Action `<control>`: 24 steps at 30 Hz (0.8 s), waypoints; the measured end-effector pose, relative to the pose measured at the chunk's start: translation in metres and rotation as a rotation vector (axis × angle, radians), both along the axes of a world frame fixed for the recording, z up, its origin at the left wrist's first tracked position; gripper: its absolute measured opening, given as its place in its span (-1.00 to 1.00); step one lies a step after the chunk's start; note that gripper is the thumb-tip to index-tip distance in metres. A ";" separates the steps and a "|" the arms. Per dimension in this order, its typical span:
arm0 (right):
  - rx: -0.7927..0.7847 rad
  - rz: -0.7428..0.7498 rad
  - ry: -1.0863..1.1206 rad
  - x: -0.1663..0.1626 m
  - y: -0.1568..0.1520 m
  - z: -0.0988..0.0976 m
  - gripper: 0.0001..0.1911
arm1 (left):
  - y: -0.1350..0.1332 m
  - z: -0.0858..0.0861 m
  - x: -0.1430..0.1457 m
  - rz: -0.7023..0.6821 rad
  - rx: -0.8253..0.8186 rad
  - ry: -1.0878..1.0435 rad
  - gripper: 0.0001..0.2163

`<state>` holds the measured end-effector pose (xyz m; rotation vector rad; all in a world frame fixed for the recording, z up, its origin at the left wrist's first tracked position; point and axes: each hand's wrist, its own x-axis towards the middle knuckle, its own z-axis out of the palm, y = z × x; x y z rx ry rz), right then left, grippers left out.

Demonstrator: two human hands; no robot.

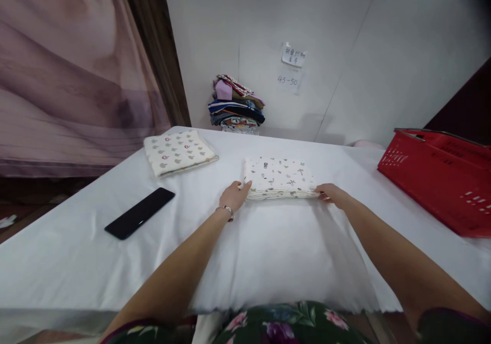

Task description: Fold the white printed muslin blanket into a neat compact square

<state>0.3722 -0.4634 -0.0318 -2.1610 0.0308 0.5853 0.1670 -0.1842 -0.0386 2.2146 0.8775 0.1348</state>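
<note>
A folded white cloth with small grey prints (279, 176) lies in the middle of the white table (268, 247). My left hand (233, 196) grips its near left corner, thumb on top, fingers tucked under the edge. On the other side, my right hand (330, 192) holds the near right corner, its fingers curled beneath the cloth. A bracelet circles my left wrist.
A second folded printed cloth (178, 152) lies at the back left. A black phone (140, 212) rests near the left edge. A red plastic basket (441, 175) stands at the right. A stack of folded coloured fabrics (236, 104) sits against the wall.
</note>
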 end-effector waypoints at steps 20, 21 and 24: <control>0.440 0.054 0.001 0.033 -0.036 0.007 -0.26 | -0.071 0.004 -0.004 -0.080 -0.199 0.047 -0.32; 0.425 0.029 -0.039 0.044 -0.043 0.010 -0.24 | -0.091 0.003 -0.010 -0.171 -0.286 0.035 -0.27; 0.376 -0.089 -0.148 0.074 -0.059 0.015 -0.19 | -0.139 0.002 -0.025 -0.522 -0.438 0.107 -0.26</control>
